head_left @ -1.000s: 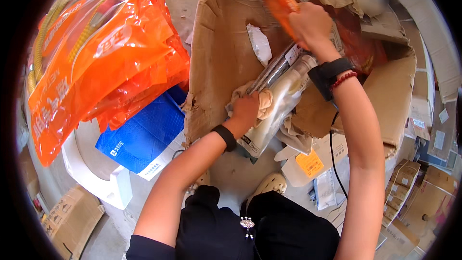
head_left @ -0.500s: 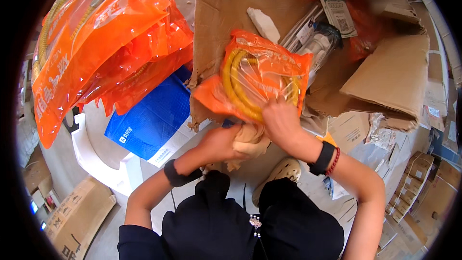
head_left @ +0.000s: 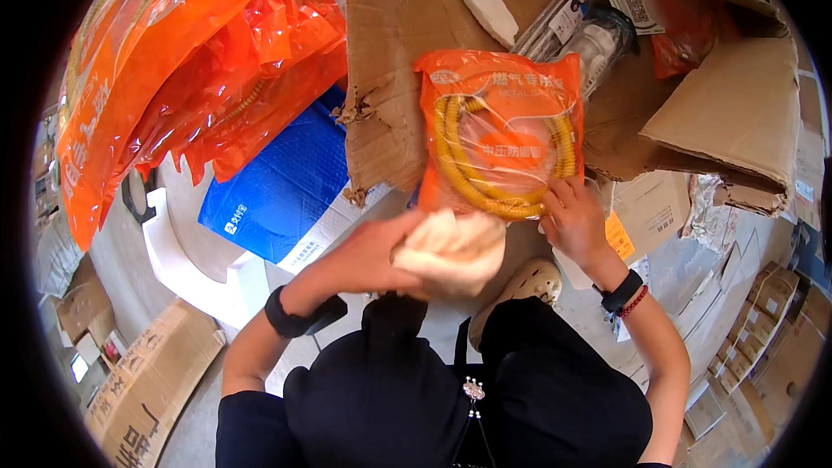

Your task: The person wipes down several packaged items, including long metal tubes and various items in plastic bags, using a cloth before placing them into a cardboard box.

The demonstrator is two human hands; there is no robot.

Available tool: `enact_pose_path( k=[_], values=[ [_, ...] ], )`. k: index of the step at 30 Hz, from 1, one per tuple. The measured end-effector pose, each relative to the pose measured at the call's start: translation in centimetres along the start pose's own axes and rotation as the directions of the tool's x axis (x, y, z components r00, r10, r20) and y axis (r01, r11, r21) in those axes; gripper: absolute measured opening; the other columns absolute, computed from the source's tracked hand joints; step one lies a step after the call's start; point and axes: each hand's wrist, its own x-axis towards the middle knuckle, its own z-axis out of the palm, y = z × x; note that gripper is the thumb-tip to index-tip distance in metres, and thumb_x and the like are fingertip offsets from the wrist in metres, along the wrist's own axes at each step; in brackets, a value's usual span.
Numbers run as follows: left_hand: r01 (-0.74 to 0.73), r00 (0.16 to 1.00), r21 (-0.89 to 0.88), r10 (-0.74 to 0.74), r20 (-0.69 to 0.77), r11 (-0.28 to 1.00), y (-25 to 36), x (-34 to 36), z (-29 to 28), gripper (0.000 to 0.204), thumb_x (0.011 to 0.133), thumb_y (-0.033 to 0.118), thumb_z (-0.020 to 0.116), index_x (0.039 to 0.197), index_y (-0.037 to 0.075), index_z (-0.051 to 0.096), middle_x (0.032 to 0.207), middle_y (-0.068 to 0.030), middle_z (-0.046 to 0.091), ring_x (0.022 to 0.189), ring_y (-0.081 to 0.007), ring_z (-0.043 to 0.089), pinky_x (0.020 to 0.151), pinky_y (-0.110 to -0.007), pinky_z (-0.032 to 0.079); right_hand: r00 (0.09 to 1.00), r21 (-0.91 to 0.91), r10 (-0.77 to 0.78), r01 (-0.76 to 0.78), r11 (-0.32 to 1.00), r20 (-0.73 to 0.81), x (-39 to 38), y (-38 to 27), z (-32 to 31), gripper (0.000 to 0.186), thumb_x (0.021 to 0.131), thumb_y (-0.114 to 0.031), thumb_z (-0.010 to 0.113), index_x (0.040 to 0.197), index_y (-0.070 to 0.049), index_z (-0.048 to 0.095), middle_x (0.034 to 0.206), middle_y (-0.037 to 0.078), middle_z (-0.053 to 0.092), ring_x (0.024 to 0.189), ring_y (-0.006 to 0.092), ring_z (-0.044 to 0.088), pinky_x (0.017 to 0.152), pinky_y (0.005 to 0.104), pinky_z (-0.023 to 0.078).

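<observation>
My left hand (head_left: 373, 256) is closed on a crumpled beige bundle (head_left: 455, 247), blurred, below the cardboard box (head_left: 390, 26); I cannot tell if it is cloth or paper. A flat orange plastic bag (head_left: 503, 95) with a coiled yellow corrugated hose (head_left: 451, 160) inside lies over the box's front. My right hand (head_left: 568, 217) grips this bag's lower right edge with curled fingers. Behind the bag, silvery tubes (head_left: 555, 13), a wrapped white fitting (head_left: 598, 48) and a white chunk (head_left: 485, 13) lie inside the box.
A pile of orange bags (head_left: 199, 43) fills the upper left, above a blue padded package (head_left: 277, 199) and white foam (head_left: 182, 260). A long carton (head_left: 147, 381) lies lower left. Small boxes (head_left: 763, 312) are stacked at right. My shoe (head_left: 529, 286) shows below.
My right hand brought the orange hose bag down from the box's top to its front. My left hand has drawn the beige bundle out from among the box's contents, toward my body.
</observation>
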Motion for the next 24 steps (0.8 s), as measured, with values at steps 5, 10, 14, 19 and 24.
enact_pose_path(
  k=[5, 10, 14, 19, 24],
  values=[
    [0.104, 0.817, 0.539, 0.237, -0.525, 0.836, -1.7, 4.3, 2.3, 0.064, 0.066, 0.021, 0.072, 0.120, 0.009, 0.039, 0.089, -0.0167, 0.061, 0.072, -0.0337, 0.063, 0.057, -0.038, 0.050, 0.998, -0.049, -0.040, 0.037, 0.998, -0.044, -0.8, 0.8, 0.5, 0.026, 0.057, -0.005, 0.065, 0.080, -0.005, 0.053, 0.101, 0.008, 0.056, 0.092, 0.0247, 0.053, 0.072, 0.0350, 0.046],
    [0.145, 0.835, 0.633, 0.249, -0.491, 0.761, -5.6, 6.5, 4.9, 0.050, 0.064, 0.023, 0.073, 0.103, 0.007, 0.046, 0.081, -0.0143, 0.060, 0.064, -0.0337, 0.061, 0.052, -0.039, 0.048, 0.993, -0.058, -0.103, 0.099, 0.993, -0.058, -0.8, 1.4, 1.3, 0.025, 0.055, -0.006, 0.066, 0.076, -0.006, 0.054, 0.097, 0.007, 0.058, 0.085, 0.0234, 0.055, 0.068, 0.0334, 0.047],
    [0.010, 0.847, 0.512, 0.265, -0.461, 0.859, -5.7, 6.0, 4.7, 0.046, 0.065, 0.024, 0.074, 0.101, 0.006, 0.050, 0.084, -0.0150, 0.062, 0.067, -0.0320, 0.063, 0.056, -0.035, 0.049, 0.983, -0.017, -0.155, 0.154, 0.988, -0.101, -0.4, 2.1, -0.2, 0.027, 0.052, -0.007, 0.067, 0.076, -0.006, 0.055, 0.090, 0.006, 0.059, 0.078, 0.0233, 0.056, 0.064, 0.0327, 0.047],
    [-0.108, 0.929, 0.053, 0.120, -0.351, 0.993, -5.7, 5.3, 4.2, 0.045, 0.071, 0.022, 0.074, 0.106, 0.003, 0.054, 0.097, -0.0115, 0.063, 0.085, -0.0198, 0.063, 0.074, -0.028, 0.048, 0.973, 0.055, -0.134, 0.147, 0.988, -0.190, 0.5, 1.7, -1.2, 0.026, 0.050, -0.009, 0.067, 0.073, -0.008, 0.055, 0.086, 0.005, 0.059, 0.079, 0.0224, 0.056, 0.065, 0.0325, 0.048],
    [0.007, 0.994, -0.434, -0.054, -0.096, 0.901, -6.3, 5.6, 3.9, 0.045, 0.075, 0.018, 0.072, 0.111, 0.000, 0.053, 0.106, -0.0062, 0.060, 0.098, -0.0127, 0.055, 0.087, -0.028, 0.044, 0.971, 0.078, -0.092, 0.112, 0.991, -0.223, 0.9, 1.6, -1.8, 0.025, 0.048, -0.008, 0.066, 0.071, -0.007, 0.054, 0.085, 0.005, 0.059, 0.077, 0.0229, 0.056, 0.062, 0.0326, 0.048]
  ],
)
